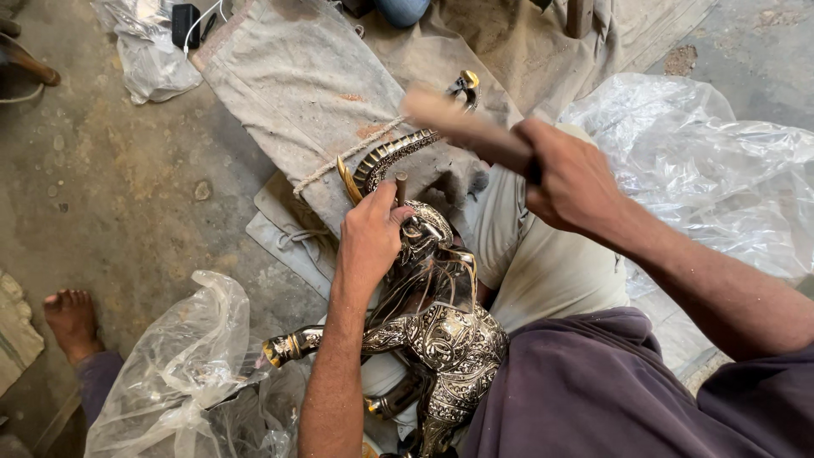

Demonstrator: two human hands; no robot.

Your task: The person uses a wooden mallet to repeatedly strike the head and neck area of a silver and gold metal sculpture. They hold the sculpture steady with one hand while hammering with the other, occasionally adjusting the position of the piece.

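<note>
So my left hand (pixel 370 240) pinches a small punch (pixel 401 188) upright on the ornate metal elephant's (pixel 441 331) head, the figure braced across my lap, while my right hand (pixel 570 182) fist-grips a blurry wooden mallet (pixel 462 127) above.

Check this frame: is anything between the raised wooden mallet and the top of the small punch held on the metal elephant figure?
Nothing visible stands between them. The right hand holds the wooden mallet, blurred, up and to the right of the punch. The left hand grips the punch below its top, against the elephant figure, leaving the struck end exposed.
</note>
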